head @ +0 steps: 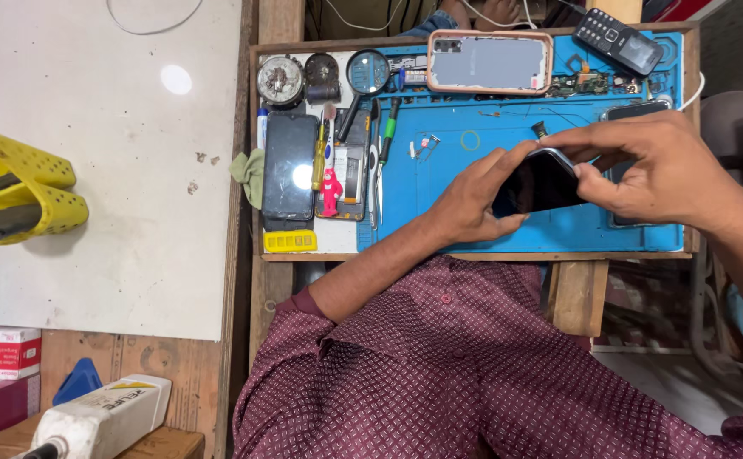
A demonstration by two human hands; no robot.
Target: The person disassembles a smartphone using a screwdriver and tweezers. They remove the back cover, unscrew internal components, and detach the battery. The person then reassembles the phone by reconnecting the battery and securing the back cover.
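In the head view, both hands are meeting over a blue work mat (643, 234) lying on a wooden tabletop (278, 21). The left hand (473, 200) is gripping a dark smartphone (539, 183) from its left end, fingers curled over the top edge and thumb under the lower edge. The right hand (656, 170) is pinching the phone's right end, its grip closing narrowly on that edge. The phone is being held just above the mat, near its middle, screen facing up.

Another black phone (290, 166) is lying flat at the left of the mat, beside a small pink figure (331, 192). A phone in a pink-rimmed case (490, 61) and a keypad phone (618, 38) are resting along the far edge.
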